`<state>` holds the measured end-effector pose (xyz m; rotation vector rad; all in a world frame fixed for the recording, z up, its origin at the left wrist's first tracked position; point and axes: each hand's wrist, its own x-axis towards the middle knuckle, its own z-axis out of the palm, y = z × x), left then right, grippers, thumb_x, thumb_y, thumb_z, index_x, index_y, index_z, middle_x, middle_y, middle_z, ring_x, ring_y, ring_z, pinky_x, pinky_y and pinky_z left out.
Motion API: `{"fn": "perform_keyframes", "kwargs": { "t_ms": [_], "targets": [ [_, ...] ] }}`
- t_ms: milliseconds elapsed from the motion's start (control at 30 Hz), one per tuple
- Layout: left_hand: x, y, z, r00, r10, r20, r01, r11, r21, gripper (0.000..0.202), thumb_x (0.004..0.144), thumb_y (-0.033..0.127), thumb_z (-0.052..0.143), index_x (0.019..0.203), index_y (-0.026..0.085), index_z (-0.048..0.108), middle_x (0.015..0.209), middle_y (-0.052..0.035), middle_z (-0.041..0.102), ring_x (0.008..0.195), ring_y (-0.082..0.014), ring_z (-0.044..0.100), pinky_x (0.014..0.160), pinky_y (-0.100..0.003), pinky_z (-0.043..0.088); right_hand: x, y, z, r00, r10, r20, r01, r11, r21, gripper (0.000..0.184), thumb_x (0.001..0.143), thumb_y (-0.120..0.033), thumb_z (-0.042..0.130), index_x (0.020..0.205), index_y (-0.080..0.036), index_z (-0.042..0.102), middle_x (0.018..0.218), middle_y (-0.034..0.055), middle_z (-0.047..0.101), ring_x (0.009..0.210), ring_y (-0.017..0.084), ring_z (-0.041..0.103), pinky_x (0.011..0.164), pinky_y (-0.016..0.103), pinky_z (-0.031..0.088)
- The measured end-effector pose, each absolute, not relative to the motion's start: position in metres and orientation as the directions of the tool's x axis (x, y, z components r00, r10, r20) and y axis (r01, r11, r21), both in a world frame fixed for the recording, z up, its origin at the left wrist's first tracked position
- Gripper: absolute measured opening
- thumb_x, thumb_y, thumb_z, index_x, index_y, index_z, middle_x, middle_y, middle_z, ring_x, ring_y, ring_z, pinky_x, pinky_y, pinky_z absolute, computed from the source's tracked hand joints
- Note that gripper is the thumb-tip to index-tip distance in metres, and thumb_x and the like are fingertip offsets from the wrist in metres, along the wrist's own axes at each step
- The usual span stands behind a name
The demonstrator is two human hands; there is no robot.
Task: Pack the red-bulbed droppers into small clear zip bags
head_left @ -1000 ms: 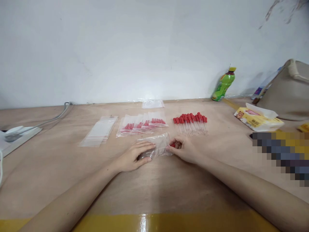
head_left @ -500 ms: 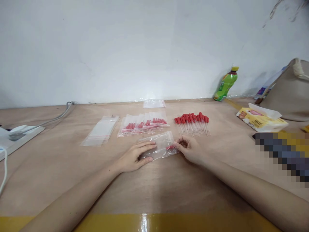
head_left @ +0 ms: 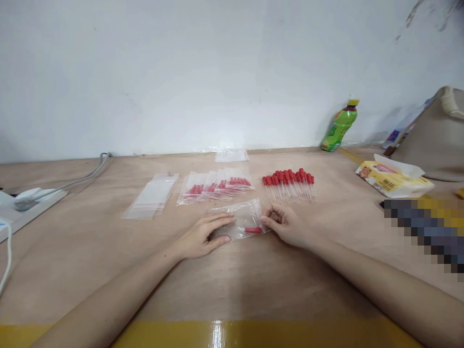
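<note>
A clear zip bag lies flat on the table between my hands. Inside it, near its right end, is a dropper with a red rubber bulb; its clear stem is hard to make out. My left hand rests over the bag's left part, fingers stretched out and thumb apart. Thumb and forefinger of my right hand pinch the right edge of the bag. Beyond my right hand lies a row of loose red-bulbed droppers. Several filled bags with red bulbs in them overlap behind the bag.
Flat unfilled bags are stacked to the left, and another bag lies by the wall. To the right stand a green bottle, a tissue pack and a beige bag. A power strip with cables sits far left.
The red-bulbed dropper in the bag has shifted toward me, away from my right fingertips, and lies near the bag's lower edge. Both hands have stayed nearly in place.
</note>
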<state>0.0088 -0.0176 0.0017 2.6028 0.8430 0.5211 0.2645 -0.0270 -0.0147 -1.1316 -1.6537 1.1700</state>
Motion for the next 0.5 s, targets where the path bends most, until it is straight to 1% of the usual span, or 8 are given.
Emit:
{"fn": "perform_keyframes", "kwargs": {
  "t_ms": [67, 133, 200, 267, 333, 400, 500],
  "targets": [
    [0.008, -0.018, 0.001, 0.749, 0.62, 0.233, 0.481, -0.751, 0.454, 0.037, 0.086, 0.032, 0.051, 0.122, 0.022, 0.047, 0.128, -0.0073, 0.048, 0.118, -0.0213, 0.044, 0.098, -0.039, 0.037, 0.267, -0.025, -0.011, -0.29, 0.952, 0.101, 0.25, 0.177, -0.952, 0.027, 0.072, -0.044, 0.057, 0.07, -0.018, 0.047, 0.059, -0.0024, 0.051, 0.052, 0.01, 0.048, 0.048, 0.022, 0.035],
    [0.008, -0.018, 0.001, 0.741, 0.627, 0.24, 0.471, -0.741, 0.479, 0.029, 0.086, 0.032, 0.052, 0.113, 0.021, 0.05, 0.127, -0.0082, 0.049, 0.116, -0.0212, 0.046, 0.096, -0.037, 0.039, 0.273, -0.019, -0.006, -0.251, 0.956, 0.152, 0.333, 0.233, -0.914, 0.024, 0.073, -0.041, 0.056, 0.072, -0.018, 0.051, 0.064, 0.0002, 0.056, 0.057, 0.011, 0.051, 0.051, 0.023, 0.039],
    [0.008, -0.018, 0.001, 0.731, 0.637, 0.244, 0.465, -0.727, 0.505, 0.024, 0.085, 0.032, 0.053, 0.104, 0.019, 0.05, 0.125, -0.0093, 0.051, 0.114, -0.0214, 0.049, 0.094, -0.037, 0.04, 0.282, -0.008, 0.001, -0.173, 0.953, 0.249, 0.485, 0.302, -0.821, 0.019, 0.074, -0.036, 0.054, 0.073, -0.017, 0.055, 0.068, 0.002, 0.059, 0.06, 0.012, 0.053, 0.054, 0.024, 0.04],
    [0.008, -0.019, 0.001, 0.722, 0.649, 0.241, 0.466, -0.713, 0.523, 0.02, 0.084, 0.033, 0.053, 0.099, 0.019, 0.049, 0.123, -0.01, 0.052, 0.111, -0.0218, 0.05, 0.091, -0.037, 0.041, 0.293, 0.006, 0.007, -0.097, 0.936, 0.337, 0.651, 0.316, -0.69, 0.015, 0.073, -0.031, 0.054, 0.071, -0.017, 0.058, 0.067, 0.0025, 0.061, 0.06, 0.013, 0.053, 0.055, 0.025, 0.039],
    [0.009, -0.02, 0.002, 0.715, 0.658, 0.236, 0.47, -0.703, 0.534, 0.018, 0.084, 0.033, 0.052, 0.093, 0.019, 0.048, 0.122, -0.0106, 0.052, 0.109, -0.0222, 0.052, 0.088, -0.036, 0.042, 0.302, 0.022, 0.012, -0.045, 0.925, 0.378, 0.766, 0.274, -0.581, 0.013, 0.072, -0.028, 0.054, 0.068, -0.017, 0.06, 0.066, 0.0025, 0.062, 0.06, 0.014, 0.054, 0.057, 0.025, 0.039],
    [0.009, -0.02, 0.003, 0.714, 0.66, 0.235, 0.469, -0.699, 0.539, 0.016, 0.084, 0.034, 0.052, 0.088, 0.018, 0.047, 0.121, -0.0107, 0.053, 0.108, -0.0222, 0.052, 0.086, -0.036, 0.043, 0.304, 0.035, 0.017, 0.001, 0.927, 0.375, 0.851, 0.196, -0.487, 0.014, 0.072, -0.028, 0.054, 0.066, -0.018, 0.063, 0.067, 0.0032, 0.063, 0.064, 0.016, 0.056, 0.059, 0.027, 0.039],
    [0.009, -0.021, 0.005, 0.718, 0.659, 0.225, 0.468, -0.696, 0.545, 0.014, 0.085, 0.032, 0.05, 0.085, 0.018, 0.047, 0.12, -0.01, 0.053, 0.107, -0.0213, 0.053, 0.086, -0.035, 0.043, 0.296, 0.05, 0.022, 0.055, 0.954, 0.295, 0.938, 0.052, -0.343, 0.023, 0.073, -0.035, 0.052, 0.064, -0.018, 0.064, 0.068, 0.0063, 0.064, 0.07, 0.021, 0.059, 0.061, 0.03, 0.039]
  ]
}}
